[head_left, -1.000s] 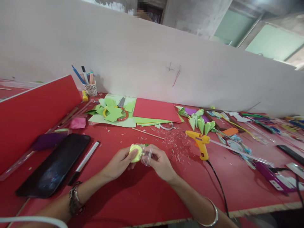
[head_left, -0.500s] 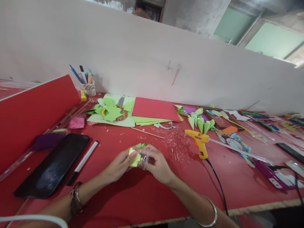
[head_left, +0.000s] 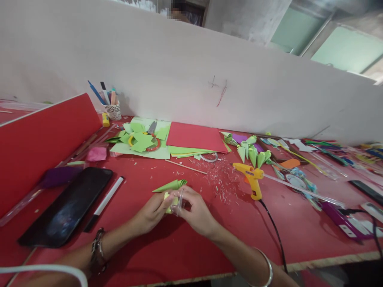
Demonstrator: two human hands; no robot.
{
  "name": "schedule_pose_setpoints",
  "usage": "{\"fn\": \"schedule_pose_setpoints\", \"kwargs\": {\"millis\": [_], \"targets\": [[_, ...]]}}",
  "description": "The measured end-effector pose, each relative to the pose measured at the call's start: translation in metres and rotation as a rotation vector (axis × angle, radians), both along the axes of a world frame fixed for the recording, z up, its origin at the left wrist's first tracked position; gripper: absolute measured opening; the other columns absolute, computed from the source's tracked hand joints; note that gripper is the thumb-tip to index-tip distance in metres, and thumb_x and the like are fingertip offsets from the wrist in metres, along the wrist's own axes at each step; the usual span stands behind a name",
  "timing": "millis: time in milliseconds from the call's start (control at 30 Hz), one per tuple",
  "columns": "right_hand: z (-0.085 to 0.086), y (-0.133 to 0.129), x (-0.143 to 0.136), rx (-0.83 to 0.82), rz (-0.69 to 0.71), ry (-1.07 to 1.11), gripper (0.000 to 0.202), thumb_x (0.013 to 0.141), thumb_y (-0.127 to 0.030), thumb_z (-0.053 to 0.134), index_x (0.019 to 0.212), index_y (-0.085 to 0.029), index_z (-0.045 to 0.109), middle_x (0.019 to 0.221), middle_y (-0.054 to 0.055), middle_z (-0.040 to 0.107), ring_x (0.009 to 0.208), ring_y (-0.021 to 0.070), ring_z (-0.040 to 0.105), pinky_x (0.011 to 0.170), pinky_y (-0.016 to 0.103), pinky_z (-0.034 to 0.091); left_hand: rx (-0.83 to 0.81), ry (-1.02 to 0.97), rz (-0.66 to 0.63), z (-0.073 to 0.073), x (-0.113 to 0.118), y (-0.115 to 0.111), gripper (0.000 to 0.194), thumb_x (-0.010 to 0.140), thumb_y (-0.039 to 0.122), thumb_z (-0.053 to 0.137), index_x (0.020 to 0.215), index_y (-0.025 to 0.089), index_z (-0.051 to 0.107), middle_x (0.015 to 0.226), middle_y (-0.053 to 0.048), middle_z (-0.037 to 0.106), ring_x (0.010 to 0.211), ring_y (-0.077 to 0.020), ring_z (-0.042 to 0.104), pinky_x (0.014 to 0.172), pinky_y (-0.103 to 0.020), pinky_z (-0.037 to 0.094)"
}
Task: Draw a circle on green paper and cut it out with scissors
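Over the red table my two hands meet around a soft pale-yellow lump (head_left: 167, 197), which looks like modelling clay, and a small clear plastic packet (head_left: 177, 205). The lump is pinched by my left hand (head_left: 153, 211), with part of it hidden behind the fingers and the plastic. My right hand (head_left: 196, 209) grips the packet by its edge, against the lump's right side. Just beyond my fingers lies a rolled green paper cone (head_left: 170, 185), its point to the left.
A yellow glue gun (head_left: 253, 179) lies right of my hands, its black cord running to the front edge. Left are a white marker (head_left: 108, 197) and a phone (head_left: 67, 207). Behind lie scissors (head_left: 152, 129), green paper pieces (head_left: 142, 141), red paper (head_left: 196, 137) and several green cones (head_left: 253, 153).
The yellow lump shows less now, more covered by my fingers and the plastic. My hands have shifted slightly, and more of the green cone behind them is exposed.
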State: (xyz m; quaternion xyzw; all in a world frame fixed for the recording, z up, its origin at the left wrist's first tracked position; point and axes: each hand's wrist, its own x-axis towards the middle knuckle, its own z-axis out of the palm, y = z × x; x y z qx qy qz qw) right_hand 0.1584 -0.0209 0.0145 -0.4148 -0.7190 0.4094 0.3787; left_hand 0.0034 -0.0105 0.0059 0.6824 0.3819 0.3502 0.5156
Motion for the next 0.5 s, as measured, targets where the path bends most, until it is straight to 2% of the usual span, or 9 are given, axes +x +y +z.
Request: {"fn": "schedule_pose_setpoints", "kwargs": {"millis": [100, 200, 367, 500], "targets": [[0.002, -0.001, 0.001, 0.078, -0.021, -0.071, 0.018, 0.079, -0.027, 0.056, 0.094, -0.019, 0.063, 0.08, 0.003, 0.056, 0.075, 0.015, 0.053, 0.066, 0.025, 0.044, 0.016, 0.029, 0.012, -0.001, 0.0, 0.0, 0.037, 0.085, 0.043, 0.035, 0.078, 0.019, 0.062, 0.072, -0.004, 0.062, 0.065, -0.017, 0.055, 0.062, -0.027, 0.047], [0.004, 0.0, 0.003, 0.137, -0.024, -0.092, 0.016, 0.081, -0.023, 0.053, 0.092, -0.018, 0.063, 0.081, 0.004, 0.058, 0.075, 0.0151, 0.054, 0.069, 0.026, 0.044, 0.026, 0.031, -0.015, -0.002, 0.001, 0.002, 0.039, 0.085, 0.043, 0.034, 0.071, 0.018, 0.061, 0.066, -0.004, 0.06, 0.061, -0.0163, 0.053, 0.06, -0.026, 0.045], [0.008, 0.005, 0.009, 0.074, -0.05, -0.058, 0.011, 0.077, -0.023, 0.057, 0.081, -0.017, 0.065, 0.074, 0.002, 0.057, 0.069, 0.0138, 0.054, 0.062, 0.024, 0.043, -0.003, 0.033, -0.014, -0.002, 0.004, 0.006, 0.041, 0.085, 0.044, 0.034, 0.065, 0.017, 0.059, 0.061, -0.002, 0.056, 0.057, -0.0149, 0.049, 0.056, -0.025, 0.043], [0.014, 0.009, 0.016, 0.061, -0.08, 0.005, 0.01, 0.076, -0.019, 0.057, 0.078, -0.018, 0.067, 0.075, 0.002, 0.057, 0.07, 0.0131, 0.055, 0.063, 0.024, 0.043, -0.044, 0.031, 0.047, -0.001, 0.004, 0.008, 0.042, 0.082, 0.049, 0.037, 0.06, 0.017, 0.053, 0.055, 0.0, 0.049, 0.053, -0.0128, 0.043, 0.052, -0.024, 0.039]]}}
